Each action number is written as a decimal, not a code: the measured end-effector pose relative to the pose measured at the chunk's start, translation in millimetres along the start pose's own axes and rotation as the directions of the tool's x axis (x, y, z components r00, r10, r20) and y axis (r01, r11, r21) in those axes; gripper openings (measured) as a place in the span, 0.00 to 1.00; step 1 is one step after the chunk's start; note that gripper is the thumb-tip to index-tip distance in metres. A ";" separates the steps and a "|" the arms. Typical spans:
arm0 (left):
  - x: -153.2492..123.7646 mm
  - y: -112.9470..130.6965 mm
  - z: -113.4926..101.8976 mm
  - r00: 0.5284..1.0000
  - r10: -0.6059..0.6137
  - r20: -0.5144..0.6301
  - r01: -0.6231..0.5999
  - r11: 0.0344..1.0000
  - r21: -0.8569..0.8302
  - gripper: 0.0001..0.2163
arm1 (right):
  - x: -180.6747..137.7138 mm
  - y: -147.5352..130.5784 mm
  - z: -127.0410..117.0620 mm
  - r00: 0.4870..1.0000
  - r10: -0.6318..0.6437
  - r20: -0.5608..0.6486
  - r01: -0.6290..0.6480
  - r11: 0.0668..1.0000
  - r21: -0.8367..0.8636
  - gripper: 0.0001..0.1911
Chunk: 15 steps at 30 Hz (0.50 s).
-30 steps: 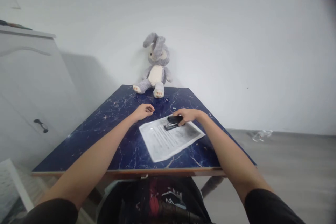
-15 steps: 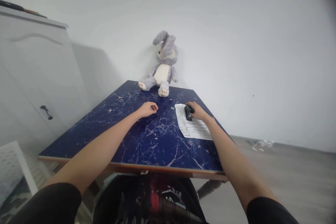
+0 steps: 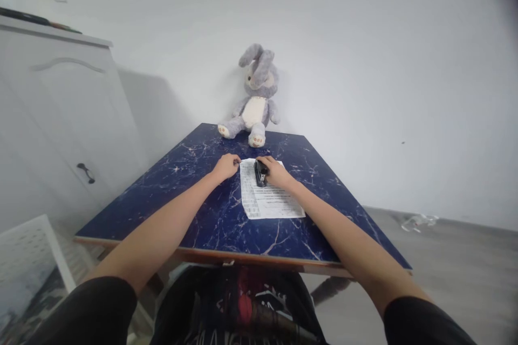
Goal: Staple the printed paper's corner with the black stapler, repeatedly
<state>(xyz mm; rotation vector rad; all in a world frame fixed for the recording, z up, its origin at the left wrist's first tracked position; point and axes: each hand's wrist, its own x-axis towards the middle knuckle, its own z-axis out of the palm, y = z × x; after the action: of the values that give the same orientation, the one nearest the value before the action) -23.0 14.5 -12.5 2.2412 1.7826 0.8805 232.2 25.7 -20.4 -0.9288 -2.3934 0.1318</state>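
A printed sheet of paper (image 3: pixel 267 199) lies on the dark blue marbled table (image 3: pixel 194 210), lengthwise away from me. On its far end sits a black stapler (image 3: pixel 259 172). My right hand (image 3: pixel 274 172) rests against the stapler's right side with fingers curled onto it. My left hand (image 3: pixel 226 165) is at the paper's far left corner, fingers curled, touching or pinching the corner; what it grips is too small to make out.
A grey and white plush rabbit (image 3: pixel 256 98) sits at the table's far edge against the white wall. A white cabinet (image 3: pixel 52 113) with a dark handle stands to the left. A white perforated panel (image 3: pixel 32 259) leans at lower left. Grey floor lies to the right.
The paper and stapler went from the table's middle to the right side, then back to the middle, turned lengthwise. My right hand stayed on the stapler. My left hand moved to the paper's corner.
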 end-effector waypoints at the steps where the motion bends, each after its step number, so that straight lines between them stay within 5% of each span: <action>1: -0.6 1.0 -0.4 1.000 0.022 0.014 -0.022 1.000 0.008 0.14 | -1.0 0.5 -4.5 1.000 0.015 0.014 -0.015 1.000 -0.021 0.40; 7: 3.6 -4.7 1.1 0.993 0.091 0.076 -0.103 0.980 0.173 0.12 | -15.0 15.8 -46.3 0.991 0.033 0.132 -0.021 0.995 -0.095 0.27; 15: 1.3 -26.1 -13.5 0.996 -0.080 -0.030 0.085 0.958 0.274 0.13 | -25.5 -3.4 -73.5 0.962 -0.086 0.259 0.106 0.992 -0.063 0.17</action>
<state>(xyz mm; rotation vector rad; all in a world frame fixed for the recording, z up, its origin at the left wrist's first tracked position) -52.0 19.9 -12.9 2.3015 2.1052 0.6747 285.0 -1.3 30.1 -0.8727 -2.6944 0.1303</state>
